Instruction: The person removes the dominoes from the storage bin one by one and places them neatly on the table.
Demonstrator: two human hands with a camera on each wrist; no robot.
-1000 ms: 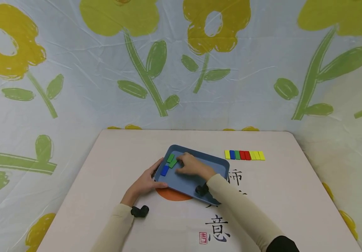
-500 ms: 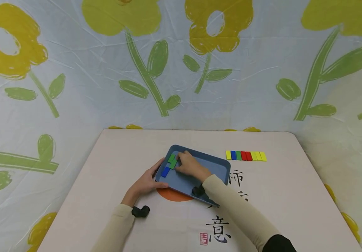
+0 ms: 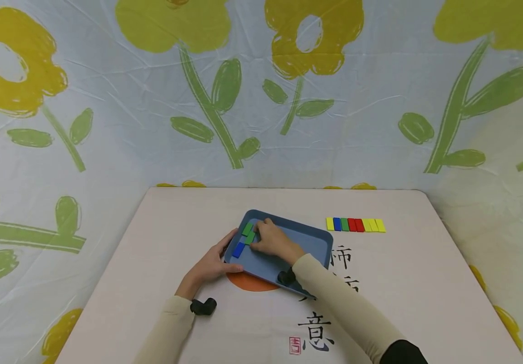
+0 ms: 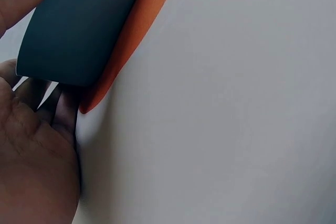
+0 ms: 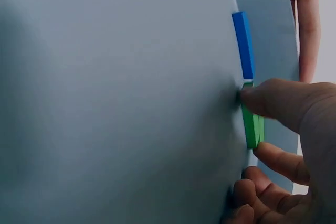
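My left hand (image 3: 206,264) grips the left end of a blue-grey tray (image 3: 308,245). Its thumb lies by the near rim; in the left wrist view the fingers reach beneath the tray (image 4: 79,30). My right hand (image 3: 277,240) is over the tray's left part, thumb and index finger pinching the ends of a green tile (image 5: 249,124). Another green tile (image 3: 247,229) lies against its far-left side. Nearer me, a blue tile (image 3: 238,249) lies in line with the pinched one, a thin gap between them in the right wrist view.
Beyond the tray's right end, a row of yellow, blue, green and red tiles (image 3: 355,225) lies on the pale table (image 3: 402,283). An orange printed shape (image 3: 252,283) shows under the tray's near edge. Black characters (image 3: 315,331) run down the cloth. A flowered sheet (image 3: 343,146) hangs behind.
My right thumb has shifted slightly left, onto the near end of the green tile. That tile has edged a little towards the blue one. The left hand and tray stay put.
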